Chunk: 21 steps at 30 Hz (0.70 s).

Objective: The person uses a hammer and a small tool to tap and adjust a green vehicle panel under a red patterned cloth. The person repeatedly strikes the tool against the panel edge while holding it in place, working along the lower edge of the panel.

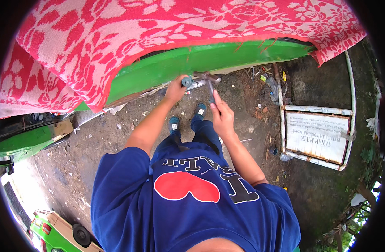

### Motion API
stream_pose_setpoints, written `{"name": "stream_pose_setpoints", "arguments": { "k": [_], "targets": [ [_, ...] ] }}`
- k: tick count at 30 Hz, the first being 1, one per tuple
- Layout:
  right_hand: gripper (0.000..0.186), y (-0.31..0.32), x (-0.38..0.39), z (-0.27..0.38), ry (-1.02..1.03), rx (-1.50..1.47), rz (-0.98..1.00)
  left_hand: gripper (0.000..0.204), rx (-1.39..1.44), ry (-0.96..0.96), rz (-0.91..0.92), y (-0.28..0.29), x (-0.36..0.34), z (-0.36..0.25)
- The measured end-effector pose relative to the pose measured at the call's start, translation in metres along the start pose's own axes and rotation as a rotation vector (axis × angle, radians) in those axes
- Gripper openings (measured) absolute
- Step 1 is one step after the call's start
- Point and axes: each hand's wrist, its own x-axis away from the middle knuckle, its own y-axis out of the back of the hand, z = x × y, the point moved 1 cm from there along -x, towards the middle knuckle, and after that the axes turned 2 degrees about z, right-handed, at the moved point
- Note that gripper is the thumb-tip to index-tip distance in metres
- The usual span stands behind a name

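Two hands in head view, both occupied, upper centre. Left hand: closed around one grey-green cylinder, exact kind unclear. Right hand: gripping one hammer by the handle, its head just right of the cylinder; contact can't tell. One green panel, lower edge close above both, under one red-pink cloth. One white signboard, right of frame. Open ground between right forearm and signboard, more at left.
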Motion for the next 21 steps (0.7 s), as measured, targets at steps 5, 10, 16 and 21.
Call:
{"name": "stream_pose_setpoints", "arguments": {
  "k": [5,10,16,21],
  "targets": [
    [0.047,-0.035,-0.013,-0.031,-0.093,0.162,0.194,0.035,-0.223,-0.079,0.165,-0.006,0.010,0.007],
    [0.046,0.002,0.007,-0.020,-0.190,-0.013,0.059,0.042,-0.081,-0.062,0.045,-0.008,0.025,-0.001],
    [0.046,0.016,0.037,-0.044,-0.456,-0.127,0.028,0.045,-0.092,-0.109,0.099,-0.004,0.036,-0.008],
    [0.046,0.021,0.045,-0.032,-0.541,-0.134,0.077,0.044,-0.077,-0.133,0.051,-0.004,0.046,-0.002]
  ]
}}
